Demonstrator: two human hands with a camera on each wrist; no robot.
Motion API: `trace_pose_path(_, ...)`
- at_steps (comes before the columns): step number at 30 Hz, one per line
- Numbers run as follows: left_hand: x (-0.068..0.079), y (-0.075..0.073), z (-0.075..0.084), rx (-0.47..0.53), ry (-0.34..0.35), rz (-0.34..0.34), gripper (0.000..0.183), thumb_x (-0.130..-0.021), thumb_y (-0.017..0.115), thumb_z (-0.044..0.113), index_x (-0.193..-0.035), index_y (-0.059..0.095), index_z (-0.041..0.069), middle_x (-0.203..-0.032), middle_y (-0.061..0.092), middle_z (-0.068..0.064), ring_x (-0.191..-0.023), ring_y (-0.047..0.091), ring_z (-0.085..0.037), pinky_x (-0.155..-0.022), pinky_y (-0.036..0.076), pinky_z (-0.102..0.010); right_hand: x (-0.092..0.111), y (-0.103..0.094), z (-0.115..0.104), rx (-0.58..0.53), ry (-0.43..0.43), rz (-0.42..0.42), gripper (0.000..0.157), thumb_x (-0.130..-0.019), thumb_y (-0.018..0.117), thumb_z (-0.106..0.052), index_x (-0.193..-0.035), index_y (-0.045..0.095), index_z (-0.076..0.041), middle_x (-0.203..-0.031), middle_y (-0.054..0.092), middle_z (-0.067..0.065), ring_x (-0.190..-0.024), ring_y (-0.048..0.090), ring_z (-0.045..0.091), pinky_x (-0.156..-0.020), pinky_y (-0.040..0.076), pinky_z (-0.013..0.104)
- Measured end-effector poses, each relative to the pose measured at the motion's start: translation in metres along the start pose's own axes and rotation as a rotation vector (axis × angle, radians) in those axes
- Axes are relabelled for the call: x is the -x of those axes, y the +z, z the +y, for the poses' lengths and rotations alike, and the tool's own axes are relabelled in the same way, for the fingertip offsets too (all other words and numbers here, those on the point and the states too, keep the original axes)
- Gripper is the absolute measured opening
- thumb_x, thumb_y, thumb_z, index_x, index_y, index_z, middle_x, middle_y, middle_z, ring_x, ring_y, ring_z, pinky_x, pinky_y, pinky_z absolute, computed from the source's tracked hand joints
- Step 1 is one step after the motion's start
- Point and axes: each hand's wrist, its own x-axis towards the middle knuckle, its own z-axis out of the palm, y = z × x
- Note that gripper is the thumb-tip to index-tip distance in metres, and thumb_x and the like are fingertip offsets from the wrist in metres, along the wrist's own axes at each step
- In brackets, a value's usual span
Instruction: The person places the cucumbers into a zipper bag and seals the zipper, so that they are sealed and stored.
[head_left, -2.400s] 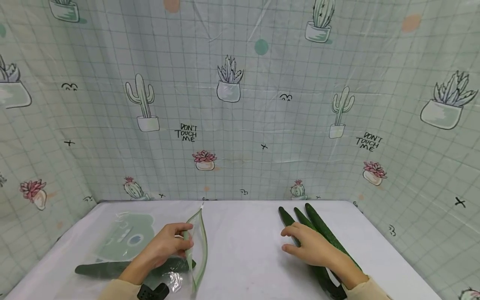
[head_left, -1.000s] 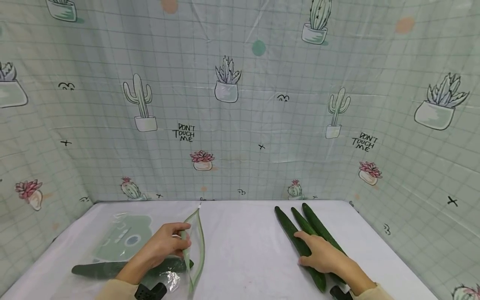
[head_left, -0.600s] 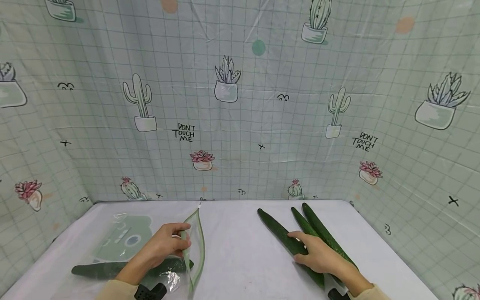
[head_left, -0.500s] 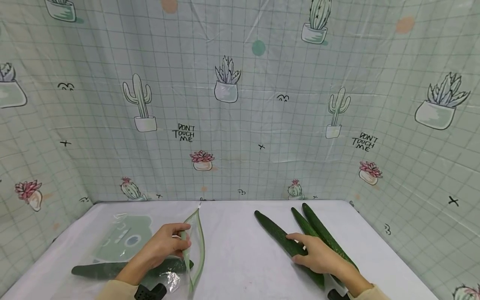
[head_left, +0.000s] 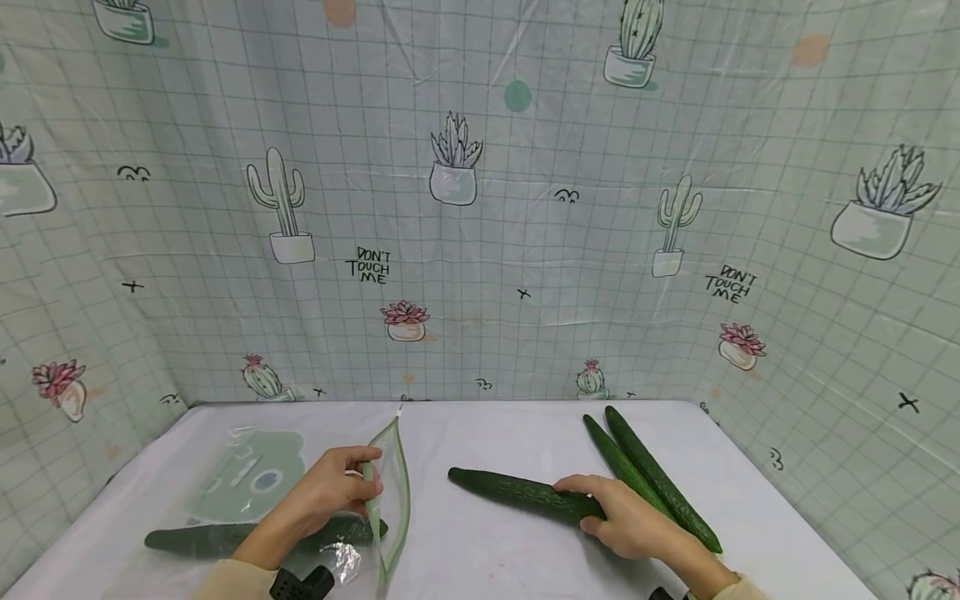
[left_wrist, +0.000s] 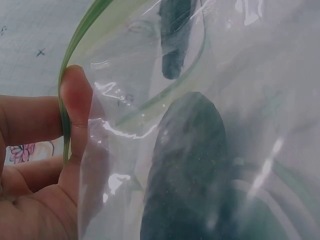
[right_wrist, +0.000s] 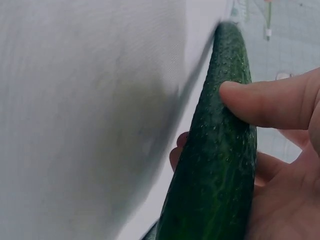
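My left hand [head_left: 330,492] pinches the green-edged mouth of a clear zip bag [head_left: 403,492] and keeps that mouth gaping to the right. Inside the bag lies one cucumber [head_left: 202,540], partly behind my forearm; the left wrist view shows its blunt end [left_wrist: 185,150] through the plastic. My right hand [head_left: 626,517] grips another cucumber [head_left: 510,490] near its right end, its far tip directed left toward the bag's mouth. In the right wrist view the thumb [right_wrist: 265,102] presses on this bumpy cucumber [right_wrist: 215,150], with fingertips showing round the other side.
Two more cucumbers, a shorter one [head_left: 622,458] and a longer one [head_left: 667,483], lie side by side at the right of the white table [head_left: 487,442]. A pale green printed figure [head_left: 255,475] shows on the bag. A patterned curtain [head_left: 480,250] hangs behind the table.
My right hand has taken hold of the leftmost cucumber of the right group, drawn it away from the others and swung its tip left. The left hand has held the bag's mouth in place.
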Motion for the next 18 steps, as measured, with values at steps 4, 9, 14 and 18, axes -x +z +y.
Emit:
trace_pose_path(4, 0.0005, 0.0, 0.001, 0.008, -0.005, -0.004, 0.061, -0.086, 0.062, -0.006, -0.138, 0.033, -0.018, -0.09, 0.042, -0.011, -0.067, 0.051, -0.017, -0.058, 0.052, -0.035, -0.0009, 0.0018, 0.0014, -0.011, -0.006, 0.009, 0.052, -0.086, 0.066, 0.001, -0.133, 0.055, -0.018, -0.132, 0.055, -0.003, -0.126, 0.048, 0.028, -0.098, 0.041, 0.048)
trace_pose_path(9, 0.0016, 0.0006, 0.0038, 0.015, -0.018, -0.006, 0.061, -0.086, 0.063, -0.005, -0.138, 0.033, -0.018, -0.089, 0.043, -0.011, -0.066, 0.051, -0.016, -0.059, 0.052, -0.034, 0.0004, 0.0006, 0.0026, -0.003, -0.045, 0.018, 0.052, -0.087, 0.066, -0.002, -0.135, 0.054, -0.021, -0.133, 0.054, -0.005, -0.125, 0.048, 0.026, -0.098, 0.042, 0.047)
trace_pose_path(14, 0.0015, 0.0001, 0.0043, 0.009, -0.019, 0.0, 0.061, -0.086, 0.062, -0.005, -0.139, 0.033, -0.018, -0.091, 0.043, -0.012, -0.068, 0.052, -0.017, -0.059, 0.052, -0.035, 0.0023, -0.002, 0.0004, -0.024, -0.094, 0.033, 0.053, -0.088, 0.067, -0.005, -0.136, 0.053, -0.023, -0.134, 0.053, -0.008, -0.125, 0.048, 0.023, -0.099, 0.042, 0.044)
trace_pose_path(18, 0.0009, 0.0003, 0.0049, 0.009, -0.023, 0.005, 0.061, -0.086, 0.063, -0.006, -0.139, 0.034, -0.017, -0.09, 0.044, -0.012, -0.067, 0.052, -0.018, -0.059, 0.052, -0.036, 0.0025, -0.0037, -0.0034, -0.029, -0.136, 0.037, 0.054, -0.088, 0.066, -0.005, -0.136, 0.052, -0.024, -0.133, 0.053, -0.009, -0.124, 0.049, 0.02, -0.098, 0.044, 0.039)
